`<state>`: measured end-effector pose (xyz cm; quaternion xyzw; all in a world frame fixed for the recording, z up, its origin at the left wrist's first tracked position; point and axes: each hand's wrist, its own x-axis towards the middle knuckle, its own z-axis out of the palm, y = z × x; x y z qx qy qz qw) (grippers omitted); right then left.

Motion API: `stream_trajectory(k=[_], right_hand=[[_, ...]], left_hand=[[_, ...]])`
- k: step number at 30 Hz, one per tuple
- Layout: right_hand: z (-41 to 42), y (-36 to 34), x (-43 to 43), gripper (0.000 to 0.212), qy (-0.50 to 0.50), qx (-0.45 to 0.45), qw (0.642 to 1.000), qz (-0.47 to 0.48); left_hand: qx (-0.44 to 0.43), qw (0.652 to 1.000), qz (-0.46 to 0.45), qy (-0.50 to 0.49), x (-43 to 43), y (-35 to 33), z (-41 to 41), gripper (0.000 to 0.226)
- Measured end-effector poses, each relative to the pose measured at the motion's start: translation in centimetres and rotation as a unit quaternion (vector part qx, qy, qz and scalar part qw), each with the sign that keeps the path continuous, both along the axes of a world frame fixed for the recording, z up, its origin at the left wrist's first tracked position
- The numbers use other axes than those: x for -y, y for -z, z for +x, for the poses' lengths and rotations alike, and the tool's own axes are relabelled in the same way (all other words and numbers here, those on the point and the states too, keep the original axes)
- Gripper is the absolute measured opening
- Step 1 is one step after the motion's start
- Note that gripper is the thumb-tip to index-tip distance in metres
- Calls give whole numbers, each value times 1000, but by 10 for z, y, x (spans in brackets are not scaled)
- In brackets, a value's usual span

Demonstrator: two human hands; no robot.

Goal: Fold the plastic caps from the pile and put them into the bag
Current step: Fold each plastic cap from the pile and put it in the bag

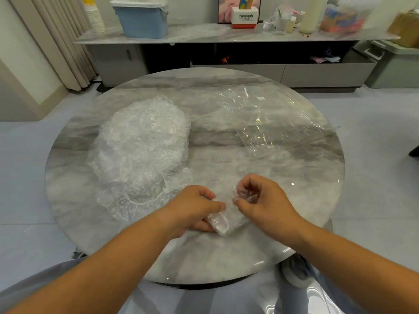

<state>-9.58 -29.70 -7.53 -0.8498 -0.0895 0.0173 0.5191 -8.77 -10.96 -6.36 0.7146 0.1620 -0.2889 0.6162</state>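
Both hands are on one cap (221, 224), near middle of the round marble counter (204, 257). The left hand (195, 207) has its fingers curled round the cap's left side, thumb on top. The right hand (260, 198) is curled too, pinching crumpled plastic at the cap's far end between thumb and fingertips. The cap is bunched into a narrow strip, lower end resting on the counter. The pile (142, 150) of loose caps sits left of the hands, its near edge just beside the left hand. The bag (272, 123), clear, lies flat on the far right of the counter, well apart from the cap. Cannot tell if anything is inside it. Behind: a sideboard (226, 35) with a blue bin (141, 19) and a white-and-red box (245, 18).
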Motion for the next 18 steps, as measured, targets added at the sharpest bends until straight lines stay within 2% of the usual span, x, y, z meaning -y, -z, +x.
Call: stream_trajectory(k=[4, 8, 10, 13, 16, 18], right_hand=[[-13, 1, -1, 18, -87, 61, 989, -105], [-21, 1, 1, 40, -123, 94, 974, -167], [-25, 2, 1, 42, -140, 130, 963, -190], [-32, 6, 0, 45, -159, 176, 941, -242], [-39, 7, 1, 59, -175, 136, 943, -247], [-41, 9, 1, 55, -195, 129, 946, -223]], left_hand=[[-59, 995, -79, -24, -4, -2, 3, 14], [-117, 973, -198, -36, -13, -9, 1, 21], [-115, 964, -233, -52, -15, -9, 1, 26], [-82, 969, -229, -48, -13, -7, -1, 47], [-43, 975, -209, -65, -9, 1, -3, 55], [-32, 975, -203, -89, -7, 8, -3, 57]])
